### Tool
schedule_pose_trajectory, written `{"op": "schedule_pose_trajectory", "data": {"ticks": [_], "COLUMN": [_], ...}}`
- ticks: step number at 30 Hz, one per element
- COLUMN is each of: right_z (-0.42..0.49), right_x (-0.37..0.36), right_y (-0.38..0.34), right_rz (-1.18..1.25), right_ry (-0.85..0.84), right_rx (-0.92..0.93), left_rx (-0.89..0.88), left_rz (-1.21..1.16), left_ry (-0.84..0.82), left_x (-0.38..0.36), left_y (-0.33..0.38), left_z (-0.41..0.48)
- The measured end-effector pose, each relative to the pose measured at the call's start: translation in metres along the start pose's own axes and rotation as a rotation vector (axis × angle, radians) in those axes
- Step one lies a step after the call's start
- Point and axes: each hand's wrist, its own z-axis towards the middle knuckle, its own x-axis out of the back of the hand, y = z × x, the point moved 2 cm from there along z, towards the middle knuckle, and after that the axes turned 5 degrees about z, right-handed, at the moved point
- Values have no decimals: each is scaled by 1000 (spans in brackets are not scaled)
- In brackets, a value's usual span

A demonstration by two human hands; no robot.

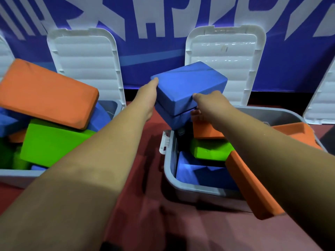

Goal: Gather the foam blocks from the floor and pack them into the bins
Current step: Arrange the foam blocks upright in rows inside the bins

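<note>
Foam blocks were mostly packed already, I think. On the red floor [145, 178] close to me I saw no loose ones.

Nearest was the right bin [190, 189]. A long orange block [250, 187] leaned over its near rim, half in and half out, so I think it needed a push. Down inside lay dark blue blocks [204, 174], then a small green block [210, 149], with flat orange blocks [206, 129] behind it. It looked like it had some room left.

The left bin [16, 175] was piled high. A big green block [52, 142] sat in it, and a big orange block [47, 93] tilted on top, sticking up over the rim. That pile looked too tall for a lid to close.

Farther out, I held a blue block [188, 86] up over the far end of the right bin. A second blue block [174, 118] was just under it, touching. My left hand [147, 95] pressed on the left side, thumb up at the corner. Its fingers were hidden, so I could not tell how they bent. My right hand [212, 102] gripped the right front corner, with the thumb on the edge and the fingers curled under. These two blocks had yet to go in.

Behind the bins, white lids [87, 60] stood open against the blue wall [154, 51].
</note>
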Motion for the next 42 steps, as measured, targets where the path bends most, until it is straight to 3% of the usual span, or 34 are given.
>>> {"op": "schedule_pose_trajectory", "data": {"ticks": [4, 8, 14, 18, 20, 24, 27, 32, 36, 42], "right_z": [10, 8, -20, -23, -24, -25, -27, -31, -41, -63], "right_x": [3, 16, 43, 74, 92, 128, 151, 170, 179, 186], "right_y": [8, 9, -11, -21, -23, -13, -3, 9, 14, 17], "right_rz": [-9, -206, -386, -431, -467, -537, -608, -685, -944, -1097], "right_ry": [-34, -20, -40, 29, 73, 106, 97, 30, -120, -299], "right_rx": [25, 75, 113, 106, 84, -6, -77, -143, -39, 61], "left_rx": [-74, -222, -503, -801, -897, -935, -890, -899, -933, -1000], "left_rz": [303, 640, 966, 1100, 1117, 1217, 1368, 1643, 1611, 1527], "left_ry": [73, 211, 183, 23, -165, -532, -662, -509, -428, -355], "left_x": [-3, 1, -15, -43, -61, -98, -121, -138, -143, -156], "left_y": [10, 19, 41, 48, 47, 24, -1, -29, -41, -29], "left_z": [0, -2, -37, -67, -84, -108, -117, -117, -118, -121]}}
